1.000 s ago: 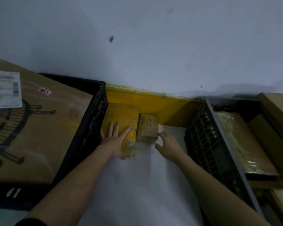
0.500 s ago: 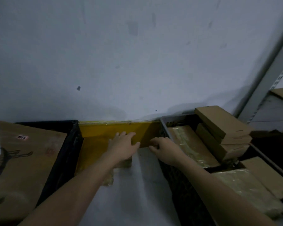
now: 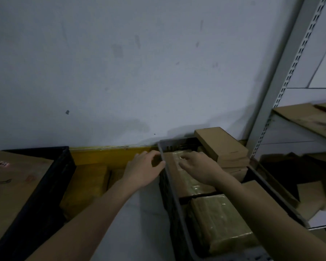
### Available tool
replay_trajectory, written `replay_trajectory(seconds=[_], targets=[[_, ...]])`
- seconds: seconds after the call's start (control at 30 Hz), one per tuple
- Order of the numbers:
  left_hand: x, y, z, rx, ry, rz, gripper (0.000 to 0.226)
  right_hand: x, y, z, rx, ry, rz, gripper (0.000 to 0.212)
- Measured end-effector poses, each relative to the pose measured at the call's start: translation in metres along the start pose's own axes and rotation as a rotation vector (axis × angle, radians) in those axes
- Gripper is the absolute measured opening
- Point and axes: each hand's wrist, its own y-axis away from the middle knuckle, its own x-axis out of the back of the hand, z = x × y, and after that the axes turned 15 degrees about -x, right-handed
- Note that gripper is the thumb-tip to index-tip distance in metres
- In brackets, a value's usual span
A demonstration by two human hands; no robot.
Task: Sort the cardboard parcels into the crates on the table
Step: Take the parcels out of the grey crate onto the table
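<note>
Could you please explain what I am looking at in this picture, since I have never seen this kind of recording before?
There is no robot here. A person wears a camera on the head, so the one view looks forward and down along both bare arms. The left hand hovers beside the rim of a grey crate, fingers loosely curled, and seems to hold nothing. The right hand reaches over that crate, above a taped parcel lying inside; whether it touches or grips it is too blurred to tell. More parcels fill the crate, including a stack of brown boxes at the back. To the left stands a black crate holding a large cardboard box. Between the crates, a yellowish parcel lies on the table. A metal shelf rack stands at right.
</note>
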Motion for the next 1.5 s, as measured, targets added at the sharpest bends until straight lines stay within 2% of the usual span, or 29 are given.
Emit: replay_trajectory(seconds=[0.2,0.33,0.43,0.53,0.63,0.73,0.8,0.87,0.97,1.07,1.17,1.27,1.4,1.5], targets=[[-0.028,-0.006,0.053,0.002,0.008,0.0,0.051,0.036,0.015,0.06,-0.021,0.063,0.019,0.05],[-0.056,0.002,0.083,0.005,0.096,0.011,0.049,0.052,0.027,0.095,-0.035,0.021,0.002,0.048],[-0.083,0.016,0.106,-0.009,0.187,-0.037,0.05,0.06,0.033,0.121,-0.032,-0.023,-0.02,0.041],[-0.104,0.025,0.127,-0.035,0.184,-0.06,0.056,0.06,0.043,0.147,-0.054,-0.06,-0.031,0.041],[-0.114,0.033,0.146,-0.049,0.141,-0.173,0.075,0.053,0.051,0.174,-0.09,-0.001,-0.033,0.044],[-0.123,0.041,0.156,-0.104,0.019,-0.381,0.092,0.042,0.059,0.198,-0.156,0.01,-0.033,0.04],[-0.127,0.044,0.157,-0.132,-0.038,-0.499,0.101,0.033,0.064,0.211,-0.22,0.037,-0.029,0.046],[-0.129,0.045,0.155,-0.134,-0.063,-0.551,0.107,0.023,0.071,0.219,-0.26,0.019,-0.024,0.05],[-0.131,0.043,0.155,-0.099,-0.026,-0.508,0.103,0.007,0.083,0.227,-0.31,-0.087,-0.038,0.056],[-0.138,0.046,0.157,-0.076,-0.012,-0.369,0.097,-0.008,0.097,0.232,-0.335,-0.185,0.005,0.057],[-0.148,0.053,0.161,-0.068,-0.013,-0.243,0.095,-0.018,0.111,0.234,-0.353,-0.168,0.143,0.057],[-0.151,0.058,0.161,-0.046,0.0,-0.179,0.095,-0.02,0.112,0.231,-0.375,-0.118,0.151,0.063],[-0.15,0.06,0.162,-0.026,0.025,-0.218,0.095,-0.014,0.109,0.231,-0.399,-0.172,0.056,0.071],[-0.14,0.054,0.158,-0.034,0.038,-0.385,0.096,-0.011,0.111,0.235,-0.388,-0.188,-0.008,0.079]])
